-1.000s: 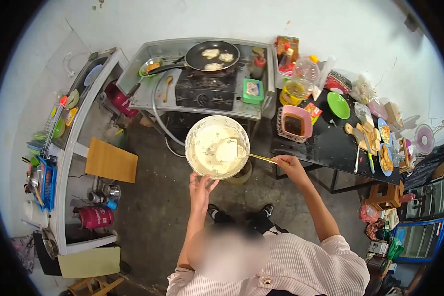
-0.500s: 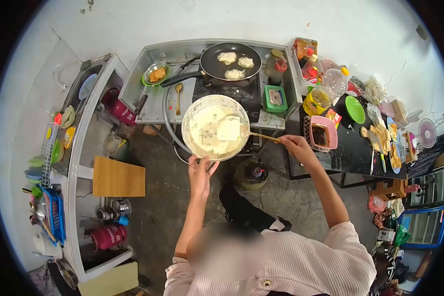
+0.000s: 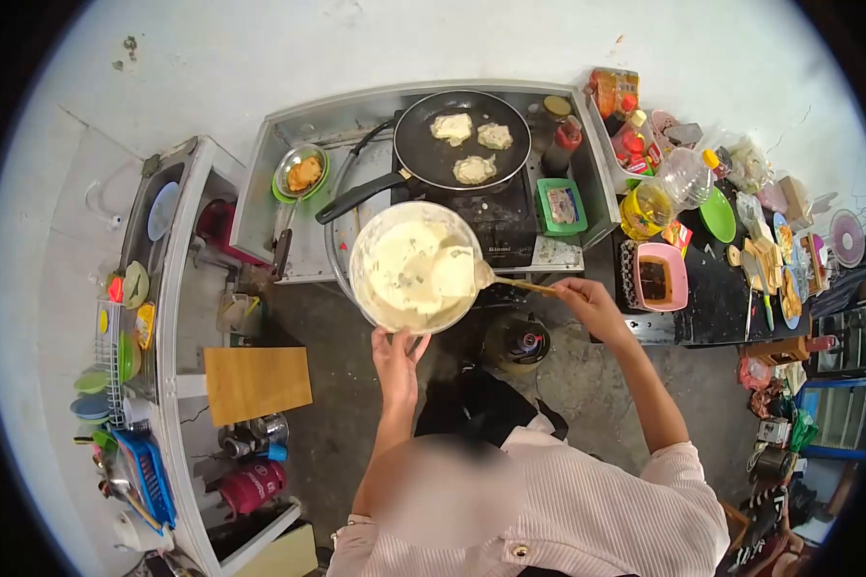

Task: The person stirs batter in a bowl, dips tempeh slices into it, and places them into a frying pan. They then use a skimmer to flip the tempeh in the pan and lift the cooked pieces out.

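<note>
My left hand [image 3: 396, 361] grips the near underside of a clear mixing bowl [image 3: 359, 279], its fingers curled at the wall. Pale, thick batter [image 3: 409, 264] with dark green flecks fills much of the bowl. My right hand [image 3: 589, 308] pinches the handle of a wooden spoon [image 3: 524, 285]; its head dips into the batter at the bowl's right side. A squarish batter-coated patch lies by the spoon; I cannot tell what is under it. Beyond the bowl, a black frying pan [image 3: 423, 159] holds three pale fritters [image 3: 474, 170].
The pan sits on a stove [image 3: 491, 226], its handle [image 3: 361, 197] pointing left. Left of it is a green plate with a strainer holding fried food [image 3: 304, 173]. A green container [image 3: 561, 205] stands right. The side table carries a pink bowl [image 3: 678, 279], bottles and a knife [image 3: 766, 293].
The view has shifted, so the stove and pan appear lower and farther right. Both hands keep hold of the bowl and the spoon; the spoon lying on the stove is now out of sight.
</note>
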Demonstrator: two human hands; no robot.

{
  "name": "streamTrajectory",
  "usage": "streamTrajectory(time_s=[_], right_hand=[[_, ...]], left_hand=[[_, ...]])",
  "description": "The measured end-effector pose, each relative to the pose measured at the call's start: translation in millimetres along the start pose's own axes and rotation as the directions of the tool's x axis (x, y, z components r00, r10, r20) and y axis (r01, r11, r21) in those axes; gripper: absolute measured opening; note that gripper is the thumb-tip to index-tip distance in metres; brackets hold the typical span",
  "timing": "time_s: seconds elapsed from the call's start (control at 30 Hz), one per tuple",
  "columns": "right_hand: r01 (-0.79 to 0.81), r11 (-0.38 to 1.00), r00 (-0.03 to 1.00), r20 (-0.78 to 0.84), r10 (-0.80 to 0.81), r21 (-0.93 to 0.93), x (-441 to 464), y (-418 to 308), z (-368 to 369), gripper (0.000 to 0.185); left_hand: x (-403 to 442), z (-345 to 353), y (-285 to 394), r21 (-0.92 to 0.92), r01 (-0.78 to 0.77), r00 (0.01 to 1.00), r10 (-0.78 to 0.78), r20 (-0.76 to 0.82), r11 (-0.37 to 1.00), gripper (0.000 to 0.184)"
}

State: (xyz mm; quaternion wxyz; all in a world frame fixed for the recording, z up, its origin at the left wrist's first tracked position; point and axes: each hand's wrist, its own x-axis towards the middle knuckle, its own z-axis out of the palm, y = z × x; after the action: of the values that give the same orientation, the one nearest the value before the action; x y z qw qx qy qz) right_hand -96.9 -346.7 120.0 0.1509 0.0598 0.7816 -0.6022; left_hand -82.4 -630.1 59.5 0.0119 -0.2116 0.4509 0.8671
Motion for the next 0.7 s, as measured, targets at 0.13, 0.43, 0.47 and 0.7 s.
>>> streamTrajectory(time_s=[0.13, 0.43, 0.47, 0.7], right_hand=[[-0.055, 0.998, 0.998, 0.003, 0.055, 0.008, -1.8, 10.6, 16.4, 0.024], [-0.041, 0.979, 0.997, -0.063, 0.055, 0.198, 24.4, -10.4, 23.9, 0.027], [-0.038, 0.976, 0.995, -0.078, 0.056, 0.216, 32.4, -15.1, 21.3, 0.027], [0.060, 0.992, 0.987, -0.155, -0.042, 0.112, 102.7, -51.6, -2.7, 0.026]], left_hand=[[4.2, -24.6, -2.5, -0.012, 0.091, 0.995, -0.091, 0.030, 0.996, 0.023], [34.8, -38.3, 11.9, -0.056, 0.127, 0.988, -0.121, 0.098, 0.990, 0.023], [36.6, -37.0, 14.0, -0.070, 0.125, 0.987, -0.117, 0.107, 0.990, 0.023], [42.6, -47.5, 18.8, -0.053, 0.195, 0.973, -0.186, 0.134, 0.979, 0.019]])
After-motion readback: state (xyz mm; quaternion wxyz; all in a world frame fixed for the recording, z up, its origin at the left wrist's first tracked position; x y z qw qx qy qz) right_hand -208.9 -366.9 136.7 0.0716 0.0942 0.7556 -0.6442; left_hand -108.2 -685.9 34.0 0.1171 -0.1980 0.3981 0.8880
